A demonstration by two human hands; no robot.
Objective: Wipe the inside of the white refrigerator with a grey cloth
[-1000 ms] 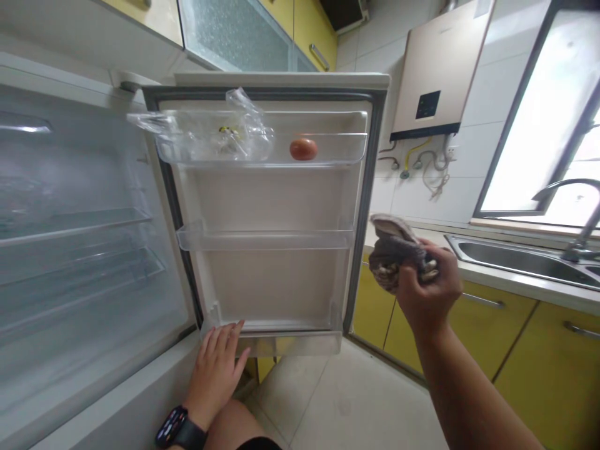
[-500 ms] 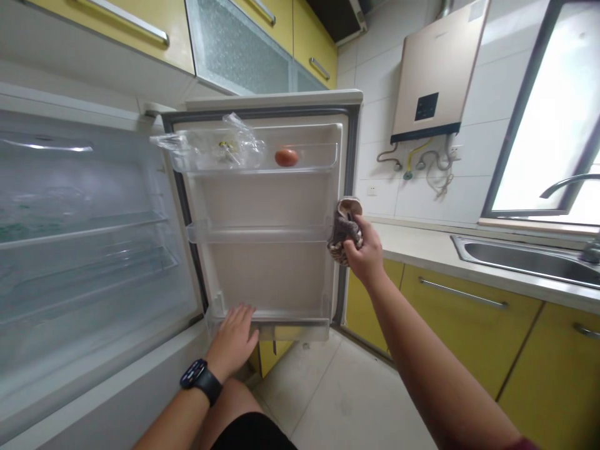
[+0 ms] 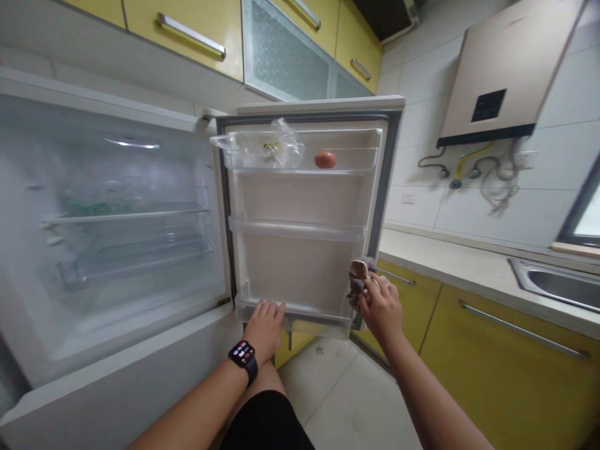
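The fridge door (image 3: 304,269) stands wide open in front of me. My left hand (image 3: 263,325), with a smartwatch on the wrist, rests on the front of the door's bottom shelf (image 3: 319,317), fingers spread flat. My right hand (image 3: 382,307) grips a crumpled brown-grey cloth (image 3: 357,280) and presses it against the lower right inner edge of the door, just above the bottom shelf. The top door shelf (image 3: 351,159) holds a clear plastic bag (image 3: 267,149) and a brown egg (image 3: 325,159).
The fridge interior (image 3: 117,250) at left has glass shelves. Yellow cabinets (image 3: 492,362) run under a pale counter (image 3: 469,269) with a steel sink (image 3: 557,284) at right. A wall water heater (image 3: 501,75) hangs above. Tiled floor (image 3: 347,400) lies below the door.
My right hand carried the cloth from over the counter to the door's right edge, then down to its lower right corner. My left hand stayed on the bottom shelf. The view shifted left.
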